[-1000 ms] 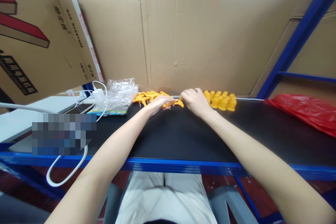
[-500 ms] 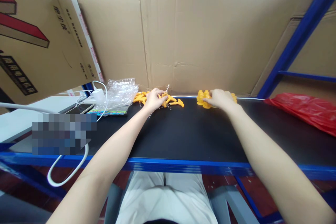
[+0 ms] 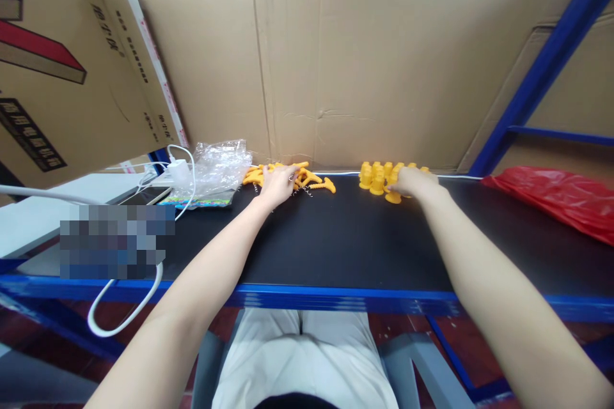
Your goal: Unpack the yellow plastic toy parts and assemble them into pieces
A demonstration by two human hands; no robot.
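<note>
My left hand [image 3: 279,185] is closed over a pile of yellow T-shaped handles [image 3: 310,177] with thin metal spirals. A yellow handle shows at its fingertips, with a spiral beside the fingers. One loose handle [image 3: 326,186] lies just right of the pile. Farther right, my right hand [image 3: 418,183] has its fingers round a yellow flanged cup [image 3: 393,197], which tilts toward me; the hand covers part of it. Several similar yellow cups [image 3: 377,180] stand upright in a cluster beside and behind that hand.
A clear plastic bag [image 3: 220,166] lies left of the handles, near a white charger [image 3: 179,172] and its cables. Red plastic [image 3: 551,198] lies at the right. Cardboard [image 3: 384,70] walls the back of the black shelf [image 3: 330,243], whose blue front edge [image 3: 345,298] faces me.
My right hand has shifted slightly right and drawn one cup forward from the cluster, tilting it. My left hand has moved slightly left, and its fingers have drawn together among the handles.
</note>
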